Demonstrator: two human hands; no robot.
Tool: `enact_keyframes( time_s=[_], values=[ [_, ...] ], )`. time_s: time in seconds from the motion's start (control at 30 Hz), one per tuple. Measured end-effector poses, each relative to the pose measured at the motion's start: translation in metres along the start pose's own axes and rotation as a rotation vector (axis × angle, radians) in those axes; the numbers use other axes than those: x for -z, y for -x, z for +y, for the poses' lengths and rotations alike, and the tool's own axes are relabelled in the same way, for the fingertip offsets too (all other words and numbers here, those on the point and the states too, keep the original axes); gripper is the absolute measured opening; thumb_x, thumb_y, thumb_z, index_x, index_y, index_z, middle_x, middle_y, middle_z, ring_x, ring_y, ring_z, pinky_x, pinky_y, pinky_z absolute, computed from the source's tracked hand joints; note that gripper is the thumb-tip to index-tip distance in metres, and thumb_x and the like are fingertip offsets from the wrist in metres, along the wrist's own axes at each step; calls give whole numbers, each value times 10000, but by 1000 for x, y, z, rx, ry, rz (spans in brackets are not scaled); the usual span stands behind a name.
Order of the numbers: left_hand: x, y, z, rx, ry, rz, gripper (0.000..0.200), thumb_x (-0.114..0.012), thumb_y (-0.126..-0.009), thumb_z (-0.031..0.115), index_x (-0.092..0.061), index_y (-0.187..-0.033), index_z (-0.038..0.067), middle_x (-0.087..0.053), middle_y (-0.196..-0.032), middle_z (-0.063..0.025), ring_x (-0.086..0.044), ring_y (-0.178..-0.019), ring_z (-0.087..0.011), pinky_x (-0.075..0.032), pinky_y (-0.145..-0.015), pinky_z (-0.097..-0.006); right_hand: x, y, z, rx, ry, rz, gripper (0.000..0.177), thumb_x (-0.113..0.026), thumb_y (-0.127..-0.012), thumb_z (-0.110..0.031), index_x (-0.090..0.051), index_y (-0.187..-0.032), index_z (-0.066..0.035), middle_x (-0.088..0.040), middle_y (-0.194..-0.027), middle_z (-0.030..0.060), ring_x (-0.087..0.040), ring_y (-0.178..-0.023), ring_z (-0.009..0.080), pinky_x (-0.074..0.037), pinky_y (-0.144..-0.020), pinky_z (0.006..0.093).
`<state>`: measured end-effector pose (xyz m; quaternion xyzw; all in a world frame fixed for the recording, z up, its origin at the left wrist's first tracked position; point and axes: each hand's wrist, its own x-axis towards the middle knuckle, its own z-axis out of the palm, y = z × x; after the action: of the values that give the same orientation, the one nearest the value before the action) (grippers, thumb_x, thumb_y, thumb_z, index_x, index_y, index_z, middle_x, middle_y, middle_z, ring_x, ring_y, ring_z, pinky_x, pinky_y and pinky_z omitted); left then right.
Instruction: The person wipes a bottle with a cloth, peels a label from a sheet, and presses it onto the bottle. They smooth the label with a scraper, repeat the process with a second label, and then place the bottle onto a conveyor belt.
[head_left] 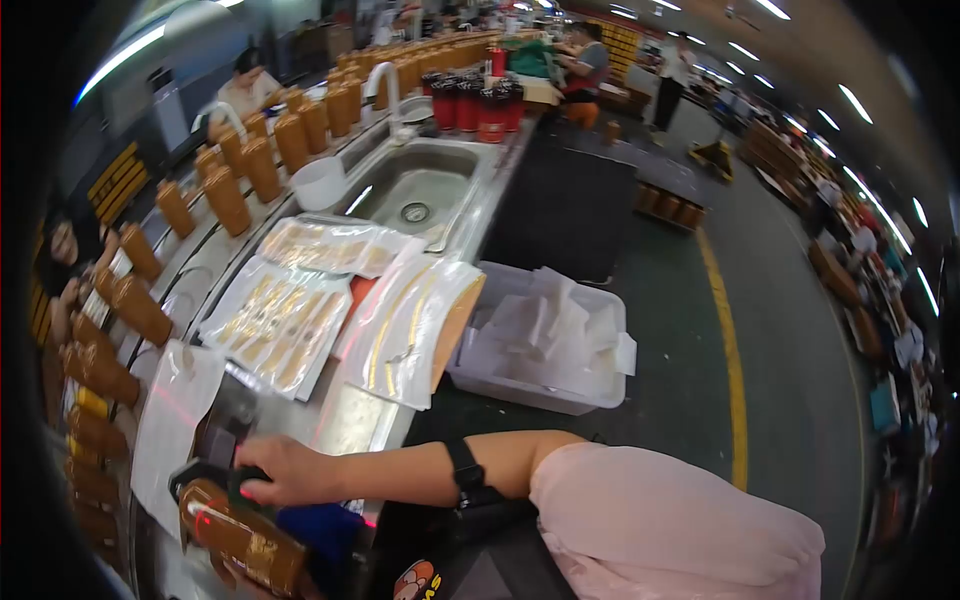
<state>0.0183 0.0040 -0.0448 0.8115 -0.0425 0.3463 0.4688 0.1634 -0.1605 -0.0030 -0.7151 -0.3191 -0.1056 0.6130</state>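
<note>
A glossy brown bottle (243,540) with a gold mark lies tilted at the bottom left. My right hand (285,470) is closed around a dark loop-shaped piece at the bottle's upper side; blur hides what it is exactly. Below the bottle, part of my left hand (240,582) shows at the frame's bottom edge, its fingers against the bottle. Blue cloth (322,535) lies beside the bottle. White backing paper (175,425) is just beyond it, and sheets of gold decals (280,325) and gold-striped strips (405,330) lie farther up the bench.
A metal sink (415,190) and white tub (318,184) stand beyond the sheets. A plastic bin (540,395) of crumpled paper is right of the bench. Brown bottles (225,198) line the left; red containers (468,105) stand behind. Co-workers (250,90) sit across and farther back.
</note>
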Motion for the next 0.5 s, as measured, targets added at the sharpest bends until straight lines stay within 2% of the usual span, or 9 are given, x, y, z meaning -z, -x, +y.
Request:
enact_keyframes(
  time_s=[0.1,0.13,0.23,0.27,0.37,0.4,0.43,0.5],
  values=[
    [6,-15,36,11,-94,-109,1032,-737,-838,486,-175,-1506,-64,-344,-1466,-317,-436,-1303,-416,-377,-1064,-498,2,3,-14,-93,-310,-139,319,-721,-743,-220,-650,-925,32,-661,-872,216,-662,-824,304,-511,-730,381],
    [3,-11,30,21,-44,-62,1031,-746,-832,477,-184,-1499,-73,-360,-1449,-327,-448,-1285,-427,-381,-1059,-496,9,5,-31,-166,-402,-327,300,-705,-749,-220,-646,-907,28,-662,-874,219,-663,-837,329,-513,-736,382],
    [10,-8,26,-11,-181,-80,1023,-750,-831,471,-196,-1491,-80,-372,-1437,-326,-454,-1281,-417,-395,-1049,-489,-3,6,-9,-63,-135,-100,268,-704,-750,-193,-647,-898,23,-651,-860,196,-648,-823,345,-508,-747,401],
    [17,-12,16,-144,-354,-120,1026,-752,-831,471,-194,-1489,-84,-372,-1436,-322,-453,-1283,-410,-400,-1048,-480,-2,10,-2,-91,-38,54,213,-713,-730,-162,-649,-864,-10,-618,-863,157,-607,-839,350,-487,-751,423],
    [9,-13,24,-58,-112,-103,1033,-742,-835,484,-183,-1491,-86,-369,-1439,-321,-450,-1286,-411,-399,-1048,-474,-3,18,-18,299,18,88,171,-723,-753,-159,-630,-850,-54,-571,-837,104,-554,-851,333,-446,-763,426],
    [6,-11,31,-20,-53,-85,1037,-728,-840,504,-178,-1493,-86,-385,-1428,-320,-458,-1277,-414,-401,-1042,-469,4,21,-35,445,97,74,152,-736,-746,-156,-632,-820,-74,-542,-832,92,-528,-880,299,-420,-772,418],
    [5,-11,25,-23,-60,-86,1041,-725,-839,512,-178,-1494,-86,-386,-1428,-320,-462,-1273,-415,-403,-1038,-470,15,24,-52,516,142,-3,165,-746,-744,-156,-630,-809,-58,-551,-851,110,-547,-873,320,-438,-763,427],
    [8,-10,13,-26,-82,-78,1049,-719,-837,527,-177,-1494,-85,-388,-1428,-319,-470,-1263,-417,-407,-1031,-471,5,24,-47,515,101,-134,240,-809,-661,-219,-705,-834,-90,-585,-874,89,-557,-913,317,-441,-780,436]
  ],
)
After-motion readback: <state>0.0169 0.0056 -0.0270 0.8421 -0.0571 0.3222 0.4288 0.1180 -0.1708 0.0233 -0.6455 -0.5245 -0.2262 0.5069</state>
